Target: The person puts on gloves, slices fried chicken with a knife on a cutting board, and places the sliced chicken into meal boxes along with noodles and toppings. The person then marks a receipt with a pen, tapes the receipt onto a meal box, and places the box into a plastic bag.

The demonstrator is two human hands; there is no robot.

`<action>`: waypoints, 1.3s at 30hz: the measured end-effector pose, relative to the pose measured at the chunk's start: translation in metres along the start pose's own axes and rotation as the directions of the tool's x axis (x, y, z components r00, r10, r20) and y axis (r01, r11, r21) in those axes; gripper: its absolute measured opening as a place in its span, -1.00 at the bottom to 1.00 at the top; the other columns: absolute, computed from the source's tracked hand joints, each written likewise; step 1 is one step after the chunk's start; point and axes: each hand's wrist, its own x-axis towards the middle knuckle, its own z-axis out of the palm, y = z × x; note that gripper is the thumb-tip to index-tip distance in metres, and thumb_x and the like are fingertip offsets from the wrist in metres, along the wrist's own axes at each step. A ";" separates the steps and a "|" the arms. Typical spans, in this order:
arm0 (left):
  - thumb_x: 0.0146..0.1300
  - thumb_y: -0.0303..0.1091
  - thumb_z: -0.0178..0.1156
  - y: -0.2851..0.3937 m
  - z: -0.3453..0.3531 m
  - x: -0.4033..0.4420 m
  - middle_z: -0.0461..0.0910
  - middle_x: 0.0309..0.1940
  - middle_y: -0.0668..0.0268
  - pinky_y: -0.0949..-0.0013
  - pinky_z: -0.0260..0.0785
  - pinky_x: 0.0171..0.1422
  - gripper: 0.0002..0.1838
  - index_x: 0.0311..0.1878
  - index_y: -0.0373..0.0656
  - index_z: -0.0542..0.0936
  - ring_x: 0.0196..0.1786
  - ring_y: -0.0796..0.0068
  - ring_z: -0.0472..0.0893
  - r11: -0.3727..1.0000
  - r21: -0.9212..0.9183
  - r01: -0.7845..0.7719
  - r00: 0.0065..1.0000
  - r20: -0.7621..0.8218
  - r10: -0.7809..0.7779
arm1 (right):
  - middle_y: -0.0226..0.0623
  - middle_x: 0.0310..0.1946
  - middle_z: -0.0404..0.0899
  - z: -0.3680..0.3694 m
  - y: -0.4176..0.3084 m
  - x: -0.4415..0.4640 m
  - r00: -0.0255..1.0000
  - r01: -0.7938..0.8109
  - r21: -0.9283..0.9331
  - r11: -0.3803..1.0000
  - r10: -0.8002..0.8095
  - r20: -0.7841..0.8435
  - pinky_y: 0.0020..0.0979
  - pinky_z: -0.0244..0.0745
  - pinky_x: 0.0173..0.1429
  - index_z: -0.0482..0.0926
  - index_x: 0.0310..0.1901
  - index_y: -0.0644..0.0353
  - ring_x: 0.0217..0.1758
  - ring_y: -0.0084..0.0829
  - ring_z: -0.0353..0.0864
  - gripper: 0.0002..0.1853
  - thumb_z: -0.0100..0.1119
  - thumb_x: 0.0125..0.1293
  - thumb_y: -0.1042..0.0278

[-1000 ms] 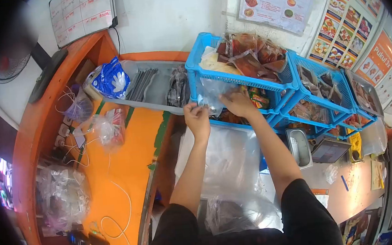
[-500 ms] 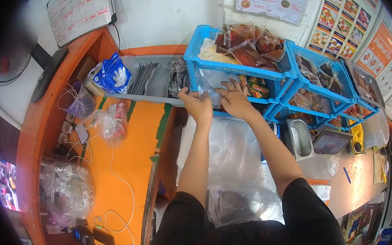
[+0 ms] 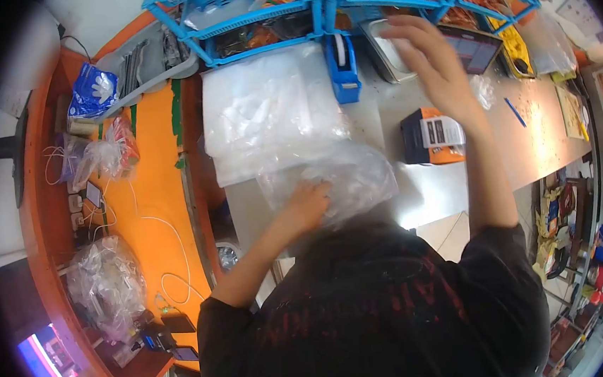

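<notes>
My left hand is at the front edge of the metal counter, its fingers on a crumpled clear plastic bag; the fingers look bent, and what they grip is unclear. Behind it lies a stack of clear plastic sheets or bags. My right hand is raised over the counter with its fingers apart and nothing in it, near a metal tray and above an orange and black box. A blue tape dispenser stands between the stack and the tray.
Blue tiered racks with packets line the back. On the left are an orange table with a white cable, a grey bin, a blue glove packet and a bulging plastic bag. A tablet and blue pen are at right.
The view has tilted down toward the counter. Both hands have left the rack; the left has come down onto the clear bag, and the right has moved right and opened.
</notes>
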 end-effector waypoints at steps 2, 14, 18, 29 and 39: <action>-0.05 -0.56 0.06 -0.001 -0.037 0.009 0.56 -0.15 0.10 0.15 0.28 0.18 -0.71 -0.20 -0.24 0.60 0.11 0.14 0.46 0.962 -0.255 0.100 0.978 0.201 -0.048 | -0.19 -0.04 0.50 -0.049 0.008 -0.045 0.976 -0.126 -0.052 0.991 0.115 -0.186 -0.39 0.34 0.08 0.54 -0.12 0.31 0.02 -0.34 0.47 -0.72 -0.08 0.33 0.30; 0.18 0.14 0.14 0.072 -0.014 0.232 0.48 0.01 0.02 0.39 0.41 0.07 -0.21 0.16 -0.42 0.22 0.03 0.40 0.51 -0.366 -0.929 0.062 0.912 0.202 -0.358 | -0.24 0.18 0.39 -0.050 0.137 -0.227 0.311 -0.686 0.727 0.019 0.911 0.270 -0.17 0.01 0.35 0.26 0.26 0.28 0.24 -0.36 0.30 -0.04 -0.32 0.18 -0.53; 0.20 0.07 0.13 0.075 -0.034 0.212 0.49 -0.04 0.21 0.39 0.39 0.09 -0.35 0.13 -0.29 0.29 0.02 0.43 0.51 -0.296 -0.955 0.009 0.834 0.171 -0.525 | -0.25 0.19 0.38 -0.063 0.098 -0.203 0.510 -0.649 0.718 0.250 0.844 0.166 -0.19 0.03 0.36 0.27 0.26 0.22 0.27 -0.37 0.30 -0.21 -0.25 0.29 -0.36; 0.30 0.22 -0.09 0.068 -0.171 -0.023 0.45 0.06 0.29 0.46 0.27 0.13 -0.30 0.22 -0.22 0.29 0.10 0.55 0.40 0.084 -0.915 0.395 0.675 0.228 -0.702 | -0.21 0.27 0.25 0.046 -0.030 -0.142 0.537 -0.844 0.462 0.273 0.406 0.740 -0.30 0.00 0.42 0.11 0.33 0.27 0.34 -0.42 0.20 -0.25 -0.39 0.39 -0.26; 0.28 0.08 0.04 0.029 -0.055 -0.024 0.53 -0.06 0.25 0.39 0.32 0.13 -0.41 0.15 -0.26 0.39 -0.01 0.52 0.48 -0.068 -0.941 0.331 0.619 0.271 -0.737 | -0.08 0.23 0.29 0.080 0.036 -0.155 0.420 -0.830 0.166 0.532 0.401 0.814 -0.27 0.12 0.33 0.13 0.31 0.27 0.30 -0.28 0.24 -0.35 -0.28 0.41 -0.12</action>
